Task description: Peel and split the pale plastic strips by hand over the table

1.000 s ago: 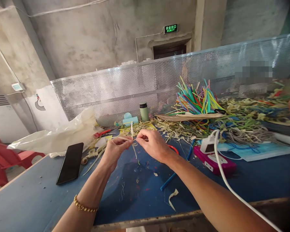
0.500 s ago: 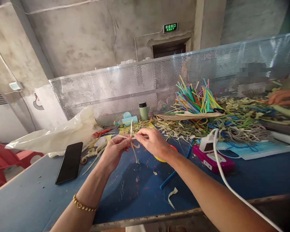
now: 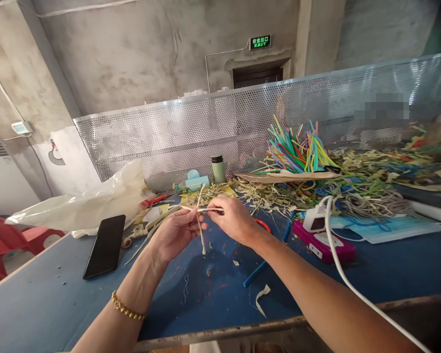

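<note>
Pinching the pale strips [image 3: 202,239] right at their crossing with the left hand [image 3: 174,233], and gripping one sideways length between thumb and fingers of the right hand [image 3: 233,219]! Held up over the blue counter [image 3: 206,316], crossed in mid-air, pointing up at one end and hanging down at another. Off to the left, to a black phone [image 3: 105,247] lying flat near a crumpled plastic bag [image 3: 77,206]. Ahead, to a green bottle [image 3: 218,171] upright by the metal screen [image 3: 169,142]. Across to the right, to a bunch of colourful sticks [image 3: 301,152] among dry leaves [image 3: 367,163], and nearer, to a pink power strip [image 3: 325,243] with a white charger [image 3: 313,219] plugged in, then a blue stick [image 3: 255,274] on the counter
</note>
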A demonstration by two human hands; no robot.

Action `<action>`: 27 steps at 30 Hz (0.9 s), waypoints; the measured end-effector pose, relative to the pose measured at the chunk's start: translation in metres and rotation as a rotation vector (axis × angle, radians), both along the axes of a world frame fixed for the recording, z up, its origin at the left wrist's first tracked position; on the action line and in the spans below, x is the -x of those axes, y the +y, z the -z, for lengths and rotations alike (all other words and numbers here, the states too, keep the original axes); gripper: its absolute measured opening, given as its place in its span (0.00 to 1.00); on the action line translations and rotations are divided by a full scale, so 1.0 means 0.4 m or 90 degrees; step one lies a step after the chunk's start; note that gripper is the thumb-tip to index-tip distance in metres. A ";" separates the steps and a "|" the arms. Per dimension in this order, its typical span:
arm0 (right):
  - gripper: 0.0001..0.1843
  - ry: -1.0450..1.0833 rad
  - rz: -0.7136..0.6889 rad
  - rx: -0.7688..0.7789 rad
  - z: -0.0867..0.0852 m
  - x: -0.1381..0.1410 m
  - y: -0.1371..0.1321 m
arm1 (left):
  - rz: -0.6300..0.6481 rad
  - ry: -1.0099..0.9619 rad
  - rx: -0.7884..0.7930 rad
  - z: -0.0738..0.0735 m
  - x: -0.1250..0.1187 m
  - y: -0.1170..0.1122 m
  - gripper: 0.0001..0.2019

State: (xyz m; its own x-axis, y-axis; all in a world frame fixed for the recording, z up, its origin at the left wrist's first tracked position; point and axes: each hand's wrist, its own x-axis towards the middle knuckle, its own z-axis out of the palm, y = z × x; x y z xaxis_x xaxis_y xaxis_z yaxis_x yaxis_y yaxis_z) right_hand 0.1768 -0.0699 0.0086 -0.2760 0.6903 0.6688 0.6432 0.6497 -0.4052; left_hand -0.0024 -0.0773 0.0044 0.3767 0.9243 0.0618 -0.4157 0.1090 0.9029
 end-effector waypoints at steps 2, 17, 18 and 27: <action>0.08 -0.011 0.008 -0.014 -0.001 -0.001 0.000 | 0.004 0.005 -0.011 0.004 0.001 0.000 0.06; 0.12 -0.005 -0.015 -0.052 -0.007 0.008 -0.010 | -0.165 0.131 -0.146 0.002 -0.018 -0.007 0.11; 0.07 0.023 -0.039 -0.023 -0.013 0.007 -0.013 | -0.161 0.146 -0.157 0.004 -0.020 -0.006 0.11; 0.03 0.153 -0.100 0.164 0.005 0.014 0.002 | -0.110 0.145 -0.184 0.000 -0.033 -0.023 0.07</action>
